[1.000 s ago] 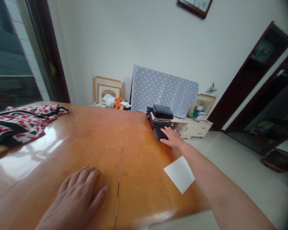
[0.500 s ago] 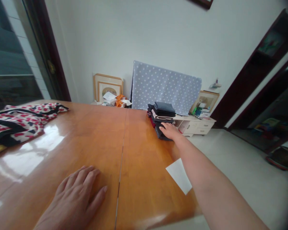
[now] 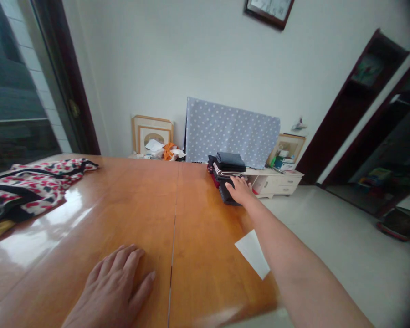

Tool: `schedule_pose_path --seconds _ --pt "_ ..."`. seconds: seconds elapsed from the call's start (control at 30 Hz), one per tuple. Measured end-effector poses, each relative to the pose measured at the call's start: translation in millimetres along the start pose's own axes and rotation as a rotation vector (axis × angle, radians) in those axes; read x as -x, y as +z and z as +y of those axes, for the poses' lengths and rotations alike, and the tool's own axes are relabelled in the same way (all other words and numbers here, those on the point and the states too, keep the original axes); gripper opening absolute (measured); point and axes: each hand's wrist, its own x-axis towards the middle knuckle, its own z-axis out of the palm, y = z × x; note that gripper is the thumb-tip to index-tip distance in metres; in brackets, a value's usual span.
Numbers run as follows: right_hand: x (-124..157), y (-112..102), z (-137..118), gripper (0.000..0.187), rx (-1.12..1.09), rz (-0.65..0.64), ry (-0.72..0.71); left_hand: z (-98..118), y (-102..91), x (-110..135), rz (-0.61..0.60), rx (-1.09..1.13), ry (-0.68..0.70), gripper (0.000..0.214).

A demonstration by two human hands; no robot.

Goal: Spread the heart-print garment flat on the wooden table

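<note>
Stack of clothes at right hand, markings in wall frame illegible.

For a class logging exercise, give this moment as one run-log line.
left hand: palm-down on table | right hand: at folded clothes, grip unclear | white paper: on table | patterned cloth: table's left side

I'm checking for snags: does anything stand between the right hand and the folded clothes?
Nothing visible does: the right hand is at the folded clothes. The white paper lies nearer, partly hidden by the forearm.
</note>
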Motion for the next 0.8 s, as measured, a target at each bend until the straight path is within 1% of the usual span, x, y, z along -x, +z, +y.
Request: schedule_pose_path --seconds 0.03,0.07,0.1,0.13,0.27,0.37,0.43,0.53,0.6,0.8 --pt "9 -4 -9 0.061 -0.024 0.082 0.001 1 -2.5 0 -0.006 0.001 0.004 0.066" --pt "19 -8 -19 0.059 -0.047 0.13 -0.011 2 -5.3 0 -0.007 0.003 0.009 0.065" --pt "31 -10 -30 0.057 -0.074 0.155 -0.031 2 -8.4 0 -0.006 0.005 0.018 0.064" --pt "45 -13 -43 0.054 -0.104 0.149 -0.061 3 -11.6 0 -0.005 0.007 0.026 0.063" --pt "107 -16 -93 0.049 -0.247 -0.022 -0.224 8 -22.9 2 0.005 0.014 0.072 0.06" --pt "148 -17 -122 0.051 -0.32 -0.13 -0.231 11 -25.2 4 0.029 0.002 0.074 0.06" --pt "168 -17 -135 0.054 -0.345 -0.183 -0.216 11 -23.2 5 0.038 -0.009 0.075 0.061" --pt "186 -17 -146 0.058 -0.359 -0.258 -0.178 10 -18.2 4 0.034 -0.029 0.085 0.063" --pt "191 -15 -150 0.059 -0.349 -0.276 -0.153 8 -15.6 4 0.038 -0.034 0.08 0.066" --pt "197 -5 -156 0.055 -0.272 -0.199 -0.122 10 -17.1 8 0.087 -0.025 0.077 0.066"
